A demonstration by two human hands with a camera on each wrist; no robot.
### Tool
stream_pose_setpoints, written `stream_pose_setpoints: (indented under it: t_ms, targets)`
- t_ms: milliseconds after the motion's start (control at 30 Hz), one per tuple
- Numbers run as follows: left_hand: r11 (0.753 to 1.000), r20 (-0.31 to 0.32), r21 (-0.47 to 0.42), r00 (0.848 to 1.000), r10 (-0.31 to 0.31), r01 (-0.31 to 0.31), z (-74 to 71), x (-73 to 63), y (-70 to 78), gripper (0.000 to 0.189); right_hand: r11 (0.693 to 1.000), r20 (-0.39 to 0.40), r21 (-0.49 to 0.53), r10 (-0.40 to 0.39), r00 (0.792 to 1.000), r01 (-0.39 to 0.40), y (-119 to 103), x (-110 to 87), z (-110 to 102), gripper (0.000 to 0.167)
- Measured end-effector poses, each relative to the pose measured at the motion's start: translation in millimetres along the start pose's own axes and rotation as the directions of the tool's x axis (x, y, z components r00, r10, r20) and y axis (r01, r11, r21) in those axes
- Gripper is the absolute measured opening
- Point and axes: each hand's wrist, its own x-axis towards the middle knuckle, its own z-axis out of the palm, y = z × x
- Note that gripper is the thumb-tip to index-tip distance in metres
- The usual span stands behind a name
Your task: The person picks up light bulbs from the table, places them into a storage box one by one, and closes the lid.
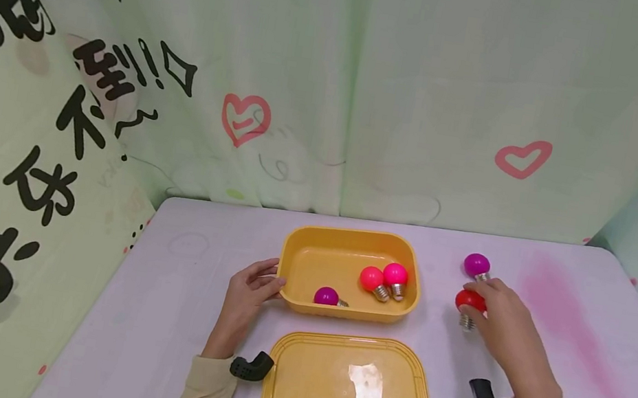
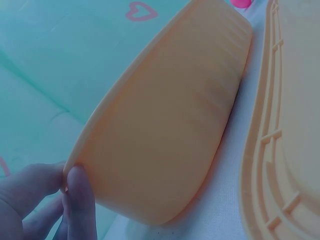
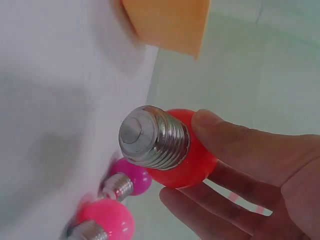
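Observation:
A yellow plastic box (image 1: 311, 246) stands on the table, and my left hand (image 1: 249, 294) pinches its left rim between thumb and fingers, as the left wrist view also shows. Inside lie a red light bulb (image 1: 371, 278), a pink one (image 1: 395, 273) and a purple one (image 1: 326, 295). To the right of the box, my right hand (image 1: 501, 329) holds another red bulb (image 3: 195, 167) above the table, its metal screw base turned away from the palm. Near that hand a purple bulb (image 1: 476, 264) lies on the table. A pink bulb (image 3: 111, 220) beside it shows only in the right wrist view.
A yellow lid (image 1: 319, 394) lies flat in front of the box, close to my left wrist. The light purple table (image 1: 163, 313) ends at a pale green curtain (image 1: 424, 90) behind, with more fabric bearing black writing along the left side.

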Motion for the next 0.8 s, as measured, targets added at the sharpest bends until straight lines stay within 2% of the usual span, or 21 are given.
stream_pose_setpoints:
  t_ms: [300,567,800]
  targets:
    - [1.0,-0.003,-0.005,1.0,0.003,-0.003,1.3,-0.1,1.3,0.044,0.998,-0.027,0.022,-0.056,0.998,0.057,-25.8,7.3,-0.3,0.044]
    - [1.0,-0.009,-0.01,1.0,-0.011,0.01,1.6,-0.2,2.5,0.044,0.993,-0.043,0.027,-0.117,0.992,0.118,-39.2,14.5,2.7,0.039]
    - [1.0,-0.007,-0.011,1.0,-0.009,0.008,1.8,-0.7,3.7,0.044,0.991,-0.032,0.033,-0.125,0.992,0.126,-53.4,18.9,5.6,0.04]
